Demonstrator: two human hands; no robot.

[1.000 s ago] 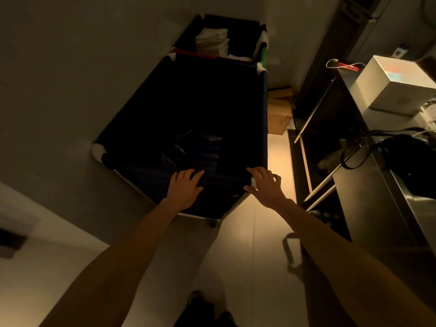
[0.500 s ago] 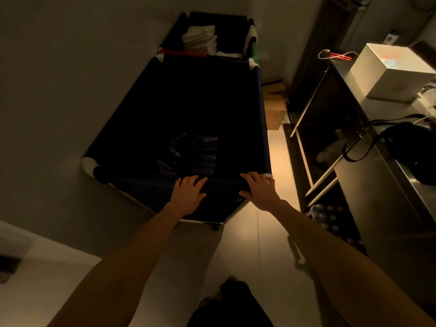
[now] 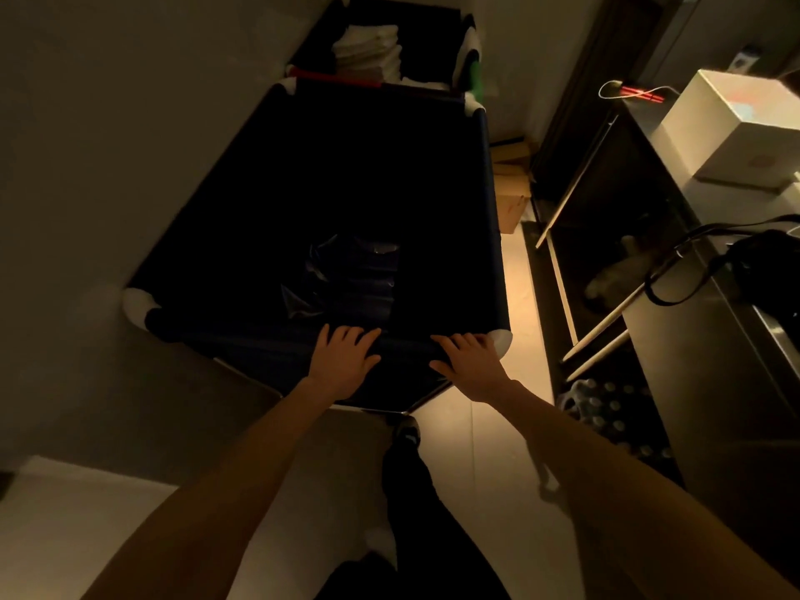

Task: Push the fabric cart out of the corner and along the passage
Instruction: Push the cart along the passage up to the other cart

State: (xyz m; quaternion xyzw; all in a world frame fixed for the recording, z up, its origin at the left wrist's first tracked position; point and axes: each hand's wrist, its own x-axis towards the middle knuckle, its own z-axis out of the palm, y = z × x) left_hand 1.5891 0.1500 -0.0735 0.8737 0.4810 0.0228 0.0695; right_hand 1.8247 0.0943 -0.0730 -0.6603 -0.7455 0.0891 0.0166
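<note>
Both your hands have settled on the near rim of the fabric cart [image 3: 346,175]: left hand [image 3: 344,361] and right hand [image 3: 469,363] lie flat, fingers spread; cart sits by the wall, push beginning

Fabric cart [image 3: 491,218]: dark navy cloth sides, white corner caps, open top, upright on floor. Left side close along wall, far end against second cart. Crumpled clear plastic inside at bottom.

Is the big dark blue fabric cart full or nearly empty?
Nearly empty: the dark blue fabric cart shows only some crumpled shiny plastic low inside; the rest is too dark to tell.
</note>
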